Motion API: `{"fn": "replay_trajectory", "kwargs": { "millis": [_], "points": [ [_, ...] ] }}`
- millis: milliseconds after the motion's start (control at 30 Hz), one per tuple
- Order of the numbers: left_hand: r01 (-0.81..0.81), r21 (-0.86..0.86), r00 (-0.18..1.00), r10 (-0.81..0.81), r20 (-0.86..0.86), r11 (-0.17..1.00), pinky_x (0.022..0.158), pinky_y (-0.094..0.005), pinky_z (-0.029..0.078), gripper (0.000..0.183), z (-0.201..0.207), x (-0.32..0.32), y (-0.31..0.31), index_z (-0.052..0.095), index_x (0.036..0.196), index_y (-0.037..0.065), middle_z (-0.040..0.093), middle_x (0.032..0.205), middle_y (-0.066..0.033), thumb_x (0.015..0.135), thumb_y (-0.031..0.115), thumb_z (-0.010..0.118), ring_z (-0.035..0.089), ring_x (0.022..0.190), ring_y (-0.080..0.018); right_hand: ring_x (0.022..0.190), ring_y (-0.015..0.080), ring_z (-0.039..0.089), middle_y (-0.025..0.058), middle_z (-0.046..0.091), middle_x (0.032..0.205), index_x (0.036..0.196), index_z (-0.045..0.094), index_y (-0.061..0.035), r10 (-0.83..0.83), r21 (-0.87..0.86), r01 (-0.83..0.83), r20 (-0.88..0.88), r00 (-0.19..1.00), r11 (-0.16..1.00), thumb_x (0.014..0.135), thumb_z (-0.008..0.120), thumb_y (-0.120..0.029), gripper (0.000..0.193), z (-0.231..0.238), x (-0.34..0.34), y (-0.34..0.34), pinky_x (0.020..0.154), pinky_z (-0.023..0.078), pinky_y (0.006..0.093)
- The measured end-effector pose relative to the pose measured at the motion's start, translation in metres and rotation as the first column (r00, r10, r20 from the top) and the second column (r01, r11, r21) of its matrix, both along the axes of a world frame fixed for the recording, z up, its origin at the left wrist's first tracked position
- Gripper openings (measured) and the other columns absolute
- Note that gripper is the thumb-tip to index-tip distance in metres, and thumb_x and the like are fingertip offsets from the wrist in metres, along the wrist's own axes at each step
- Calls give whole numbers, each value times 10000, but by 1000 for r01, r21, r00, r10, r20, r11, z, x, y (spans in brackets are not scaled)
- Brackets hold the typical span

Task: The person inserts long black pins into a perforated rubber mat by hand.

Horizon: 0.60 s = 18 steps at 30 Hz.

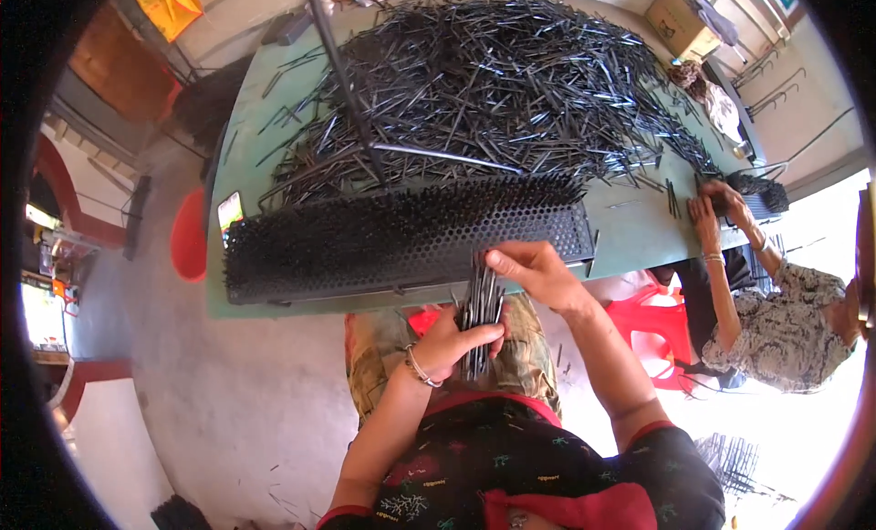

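My left hand (456, 340) is wrapped round an upright bundle of thin black rods (481, 302), held over my lap in front of the table edge. At the top of that bundle, my right hand (538, 272) has its thumb and fingers pinched on the rod ends. Just beyond both hands lies a long black perforated tray (547, 234). Rods stand packed in its holes over the left part and along the far side, while bare holes show toward the near right. How many rods my right fingers grip is hidden.
A large heap of loose rods (493, 83) covers much of the green table (260, 133). A dark pole (342, 73) rises in front of it. On the right, a co-worker (785, 320) handles rods at a smaller tray. A phone (230, 209) lies at the left; red stools (652, 325) stand below.
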<state>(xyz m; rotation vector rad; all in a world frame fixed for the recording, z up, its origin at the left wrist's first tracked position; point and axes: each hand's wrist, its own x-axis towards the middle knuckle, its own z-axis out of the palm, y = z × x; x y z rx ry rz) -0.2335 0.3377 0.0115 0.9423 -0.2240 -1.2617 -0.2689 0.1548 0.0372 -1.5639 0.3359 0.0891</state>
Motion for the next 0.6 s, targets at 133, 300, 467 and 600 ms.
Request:
{"fn": "replay_trajectory", "kwargs": {
  "millis": [133,300,467,600],
  "points": [
    [64,-15,998,-64,6,998,562,-254,466,381,-5,-1,2,506,1161,-24,603,866,-75,805,61,612,562,665,-110,768,63,526,3,629,820,887,688,3,-1,177,12,-59,998,984,837,673,-225,233,-2,-5,-7,684,415,226],
    [37,5,999,-37,1,999,533,-245,449,443,-10,-3,-3,465,1217,-11,596,889,-78,801,34,609,539,629,-101,734,78,544,15,635,799,910,673,6,-135,126,131,28,990,983,855,650,-220,233,-11,-10,-11,674,434,228],
    [30,-4,999,-30,-14,1000,523,-239,435,451,-10,1,-7,454,1236,-16,597,874,-81,811,47,589,532,617,-99,690,70,564,28,639,791,918,627,13,-317,40,318,257,913,947,896,600,-235,250,-7,1,-29,637,463,221],
    [-33,15,996,34,-87,999,541,-239,434,496,-10,3,-11,424,1290,5,595,894,-90,815,36,567,523,638,-97,665,79,571,28,638,767,908,621,15,-349,11,358,262,900,933,897,596,-228,244,-4,11,-36,616,463,225]
  ]
}}
